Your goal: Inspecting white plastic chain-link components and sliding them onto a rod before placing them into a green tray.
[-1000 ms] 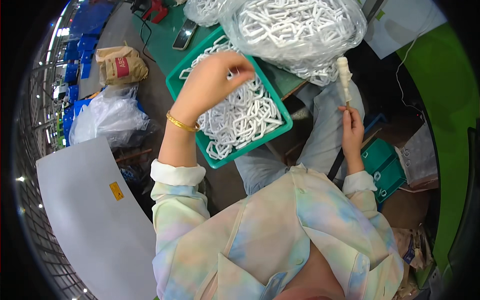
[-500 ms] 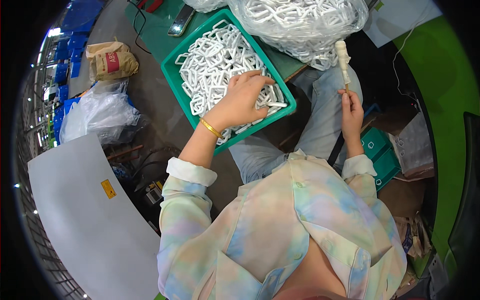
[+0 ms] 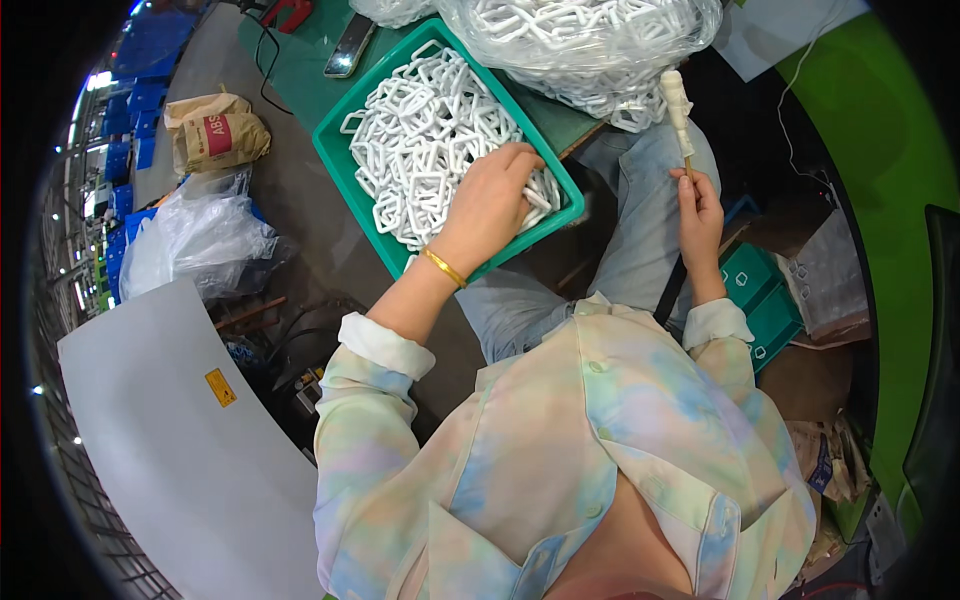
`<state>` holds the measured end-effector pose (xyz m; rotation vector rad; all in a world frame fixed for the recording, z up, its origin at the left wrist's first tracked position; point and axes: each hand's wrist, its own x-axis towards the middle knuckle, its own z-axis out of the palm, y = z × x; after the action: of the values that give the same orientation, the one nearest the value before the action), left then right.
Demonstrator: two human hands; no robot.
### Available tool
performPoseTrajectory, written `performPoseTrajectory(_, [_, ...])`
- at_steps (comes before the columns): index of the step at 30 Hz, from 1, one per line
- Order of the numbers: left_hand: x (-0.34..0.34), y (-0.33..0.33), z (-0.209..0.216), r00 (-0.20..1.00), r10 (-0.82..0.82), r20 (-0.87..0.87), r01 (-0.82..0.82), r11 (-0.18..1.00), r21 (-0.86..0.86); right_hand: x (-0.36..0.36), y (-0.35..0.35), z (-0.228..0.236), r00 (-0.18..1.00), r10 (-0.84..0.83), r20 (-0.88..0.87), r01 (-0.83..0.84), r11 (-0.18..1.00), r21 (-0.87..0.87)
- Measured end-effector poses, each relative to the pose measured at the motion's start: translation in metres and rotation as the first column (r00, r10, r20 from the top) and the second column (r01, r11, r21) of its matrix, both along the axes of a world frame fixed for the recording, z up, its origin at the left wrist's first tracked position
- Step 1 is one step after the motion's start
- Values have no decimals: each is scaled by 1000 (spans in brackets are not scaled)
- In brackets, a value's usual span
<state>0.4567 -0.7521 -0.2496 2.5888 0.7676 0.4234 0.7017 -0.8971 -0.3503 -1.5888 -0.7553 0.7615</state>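
Note:
A green plastic tray (image 3: 570, 208) full of white plastic links (image 3: 412, 150) stands tilted at an angle in front of me. Over its right part, my left hand (image 3: 488, 203) reaches down with fingers bent and drawn together. Its fingertips sink among the links, so what they grip is hidden. Above my thigh at the right, my right hand (image 3: 702, 210) pinches the bottom of a thin wooden stick. Around the stick's upper part is a lumpy cream-coloured covering (image 3: 677, 105), held upright; I cannot tell what it is.
A clear bag (image 3: 600, 55) of similar white links lies beyond the tray, beside a phone (image 3: 350, 45). Left are a brown paper sack (image 3: 222, 138), plastic film (image 3: 205, 240) and a grey panel (image 3: 170, 430). A green bin (image 3: 770, 325) with a few links sits low at right.
My left hand has shifted slightly, its spread fingers now closer together and curled into the links. My right hand still holds the stick upright. The whole view has moved slightly.

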Motion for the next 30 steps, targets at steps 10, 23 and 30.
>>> performPoseTrajectory(10, [8, 5, -7, 979, 80, -188, -64, 994, 89, 0, 0, -1, 1000, 16, 6, -16, 1000, 9])
performPoseTrajectory(23, [1, 15, 1, 978, -103, -180, 142, 964, 224, -2, 1, 1, 1000, 10, -12, -10, 1000, 23])
performPoseTrajectory(30, [-18, 13, 17, 912, 394, 118, -378, 916, -138, -13, -1, 30, 991, 65, -120, -61, 997, 39])
